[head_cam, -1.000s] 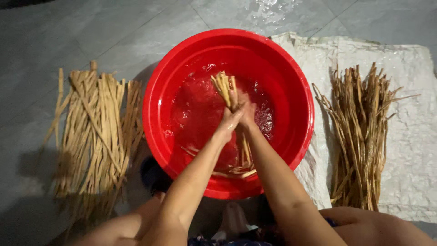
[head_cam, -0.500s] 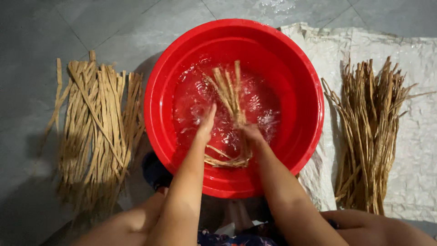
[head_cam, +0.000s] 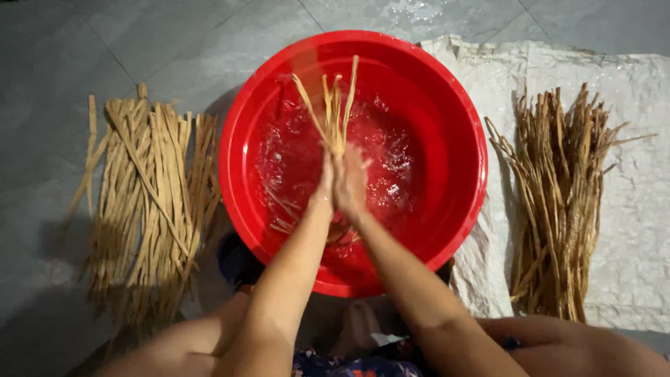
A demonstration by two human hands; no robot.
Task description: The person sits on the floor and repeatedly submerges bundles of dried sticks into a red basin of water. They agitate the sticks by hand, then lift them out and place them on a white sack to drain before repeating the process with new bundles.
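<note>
In the head view a round red plastic basin (head_cam: 352,162) fills the centre of the frame, standing on a grey tiled floor (head_cam: 84,56); water (head_cam: 398,160) lies in its bottom, rippled and flecked with bright splashes. The left hand (head_cam: 325,183) and the right hand (head_cam: 350,180) meet palm to palm over the middle of the basin, pressed together around a small bundle of tan fibre strips (head_cam: 332,112); both hands are closed on that bundle, though motion blur hides the separate fingers. The upper ends of the strips fan out above the hands toward the far rim of the basin; the lower ends trail below the wrists into the water near the basin's near wall. Both forearms rise from the bottom edge of the frame and converge at the hands; bare knees show at the lower left and lower right.

At the left of the frame, just beside the basin, a pale heap of flat straw-coloured strips (head_cam: 143,209) lies lengthwise on the tiles. At the right a white woven sack (head_cam: 628,91) is spread on the floor, its edge tucked under the basin's rim; on it rests a darker brown pile of strips (head_cam: 558,202), laid lengthwise, with frayed tips pointing to the upper right.
</note>
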